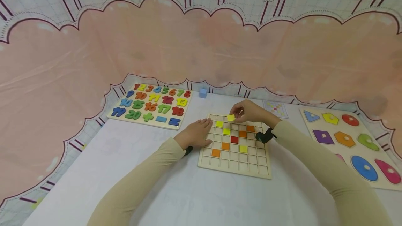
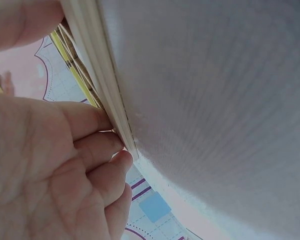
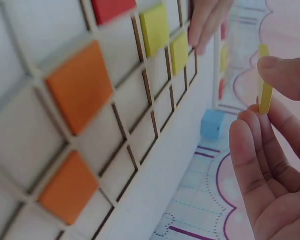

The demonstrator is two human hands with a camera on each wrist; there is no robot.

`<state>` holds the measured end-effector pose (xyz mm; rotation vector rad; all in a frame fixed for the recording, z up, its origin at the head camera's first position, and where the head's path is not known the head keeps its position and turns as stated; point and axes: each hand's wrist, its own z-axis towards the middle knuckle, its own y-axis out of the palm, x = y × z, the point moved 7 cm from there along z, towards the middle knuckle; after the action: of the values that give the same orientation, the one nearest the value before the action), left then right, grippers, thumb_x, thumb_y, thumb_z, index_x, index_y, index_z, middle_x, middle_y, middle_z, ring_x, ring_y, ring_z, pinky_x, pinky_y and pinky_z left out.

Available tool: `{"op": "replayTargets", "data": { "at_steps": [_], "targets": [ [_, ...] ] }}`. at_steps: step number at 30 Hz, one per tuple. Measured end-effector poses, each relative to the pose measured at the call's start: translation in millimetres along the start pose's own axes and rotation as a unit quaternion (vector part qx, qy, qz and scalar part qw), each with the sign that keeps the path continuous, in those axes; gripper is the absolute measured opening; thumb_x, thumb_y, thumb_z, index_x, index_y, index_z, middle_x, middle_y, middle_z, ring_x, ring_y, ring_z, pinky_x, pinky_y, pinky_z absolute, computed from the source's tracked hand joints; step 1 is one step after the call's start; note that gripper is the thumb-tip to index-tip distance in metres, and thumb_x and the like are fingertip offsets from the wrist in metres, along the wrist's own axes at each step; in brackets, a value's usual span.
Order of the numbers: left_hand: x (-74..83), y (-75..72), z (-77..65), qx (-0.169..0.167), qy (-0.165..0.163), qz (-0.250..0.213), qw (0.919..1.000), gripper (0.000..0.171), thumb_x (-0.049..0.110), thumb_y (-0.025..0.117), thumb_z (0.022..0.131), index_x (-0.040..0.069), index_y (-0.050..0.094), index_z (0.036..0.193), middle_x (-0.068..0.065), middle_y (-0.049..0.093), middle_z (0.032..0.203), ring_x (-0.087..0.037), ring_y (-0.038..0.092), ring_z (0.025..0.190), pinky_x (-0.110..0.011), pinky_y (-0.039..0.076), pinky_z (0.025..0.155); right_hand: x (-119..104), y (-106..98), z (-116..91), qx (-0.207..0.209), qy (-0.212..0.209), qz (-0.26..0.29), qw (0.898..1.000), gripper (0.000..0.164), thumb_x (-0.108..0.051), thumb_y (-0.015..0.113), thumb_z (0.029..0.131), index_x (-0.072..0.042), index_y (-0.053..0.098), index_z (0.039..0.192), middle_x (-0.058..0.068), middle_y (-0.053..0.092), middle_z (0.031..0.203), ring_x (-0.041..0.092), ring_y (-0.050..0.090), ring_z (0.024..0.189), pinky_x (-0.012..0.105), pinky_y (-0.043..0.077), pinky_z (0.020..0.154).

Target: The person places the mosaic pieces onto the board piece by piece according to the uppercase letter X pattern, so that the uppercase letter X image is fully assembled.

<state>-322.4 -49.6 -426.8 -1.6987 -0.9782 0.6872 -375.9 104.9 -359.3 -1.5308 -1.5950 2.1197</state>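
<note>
A wooden grid board (image 1: 233,169) lies on the table, with yellow, orange and one red (image 1: 234,139) square tile set in some cells, roughly along two crossing diagonals. My left hand (image 1: 196,133) rests at the board's left side, its fingers extended along the edge. The left wrist view shows fingertips (image 2: 97,120) touching the board's rim. Over the board's far edge, my right hand (image 1: 249,111) pinches a yellow tile (image 1: 230,117) between thumb and fingers. In the right wrist view that tile (image 3: 264,85) appears edge-on, apart from the board.
Behind the board stands a blue cube (image 1: 203,92). A number puzzle (image 1: 157,125) lies at the far left, and a knobbed shape puzzle (image 1: 340,128) at the right. A small card with a coloured pattern (image 1: 275,109) lies behind my right wrist. A printed cloth hangs behind the table.
</note>
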Motion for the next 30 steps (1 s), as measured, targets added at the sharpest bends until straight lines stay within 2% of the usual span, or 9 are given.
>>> {"op": "replayTargets", "data": {
  "at_steps": [8,13,21,26,30],
  "targets": [
    [-2.5,-3.3,-1.0,0.006,0.001,0.0,1.0,0.075,0.045,0.049,0.093,0.005,0.02,0.15,-0.009,0.017,0.158,-0.021,0.017,0.147,-0.035,0.015,0.121,-6.2,0.1,-37.9,0.021,0.002,-0.005,1.0,0.023,-0.007,0.075,0.077,-0.001,0.068,0.097,0.008,0.066,0.087,0.015,0.059,0.077,0.028,0.056,0.074],
    [-3.3,-1.4,1.4,0.007,0.002,0.006,1.0,0.076,0.046,0.049,0.093,0.005,0.019,0.15,-0.009,0.018,0.158,-0.021,0.017,0.147,-0.035,0.015,0.121,-5.5,7.8,-62.1,0.023,0.004,0.002,1.0,0.023,-0.006,0.076,0.076,-0.002,0.067,0.096,0.006,0.065,0.087,0.015,0.058,0.077,0.028,0.056,0.073],
    [-2.8,-1.9,2.7,0.005,0.002,0.007,1.0,0.077,0.047,0.048,0.093,0.005,0.019,0.15,-0.009,0.017,0.158,-0.021,0.016,0.147,-0.034,0.014,0.121,8.2,28.0,-90.4,-0.003,0.008,0.017,1.0,0.022,-0.012,0.077,0.076,-0.003,0.067,0.094,0.004,0.065,0.086,0.01,0.058,0.075,0.023,0.055,0.071],
    [-1.9,-2.3,2.0,0.003,0.001,0.011,0.9999,0.077,0.047,0.049,0.093,0.005,0.018,0.15,-0.009,0.017,0.158,-0.021,0.016,0.147,-0.034,0.014,0.121,15.9,38.1,-100.7,-0.026,0.031,0.023,0.999,0.022,-0.015,0.078,0.075,-0.005,0.068,0.092,0.002,0.063,0.083,0.008,0.055,0.073,0.02,0.053,0.067],
    [-0.3,-0.8,1.0,-0.002,0.001,0.008,1.0,0.077,0.046,0.048,0.093,0.005,0.018,0.15,-0.009,0.016,0.158,-0.021,0.015,0.147,-0.034,0.014,0.121,20.0,44.6,-107.1,-0.045,0.033,0.035,0.998,0.023,-0.017,0.079,0.074,-0.006,0.068,0.09,0.001,0.062,0.08,0.007,0.054,0.071,0.019,0.052,0.064]
  ]
}}
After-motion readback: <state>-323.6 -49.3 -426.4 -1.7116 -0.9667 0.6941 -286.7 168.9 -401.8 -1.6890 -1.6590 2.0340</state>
